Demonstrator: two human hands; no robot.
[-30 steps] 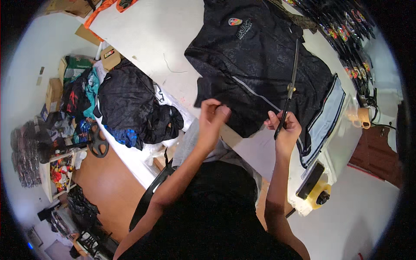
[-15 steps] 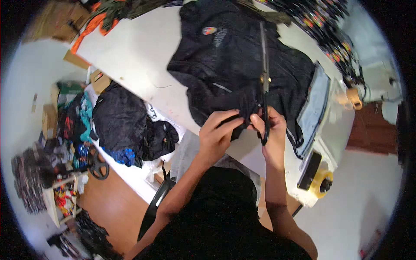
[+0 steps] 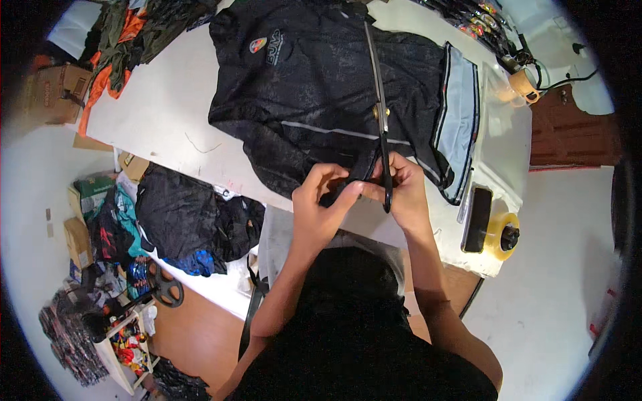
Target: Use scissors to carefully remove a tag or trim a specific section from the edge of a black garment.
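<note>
A black garment (image 3: 314,87) with a small round emblem and a thin pale stripe lies spread on the white table (image 3: 160,107). At its near edge, my left hand (image 3: 321,200) pinches a fold of the black cloth between thumb and fingers. My right hand (image 3: 404,190) is closed round the handles of long scissors (image 3: 380,87), and its fingertips meet the same edge of cloth. The scissor blades point away from me, over the garment, and look closed. Exactly what lies between my fingertips is partly hidden.
At right are a light-blue panel (image 3: 460,100) with dark edging, a black oblong object (image 3: 477,219) and a yellow tape roll (image 3: 503,235). A tan mug (image 3: 523,85) stands farther back. Dark clothes (image 3: 177,210) are heaped on a lower surface at left, near cardboard boxes (image 3: 60,93).
My view has shifted, so the table and garment sit farther left and higher. My left thumb has come across toward my right hand at the cloth edge. The scissors stay in my right hand.
</note>
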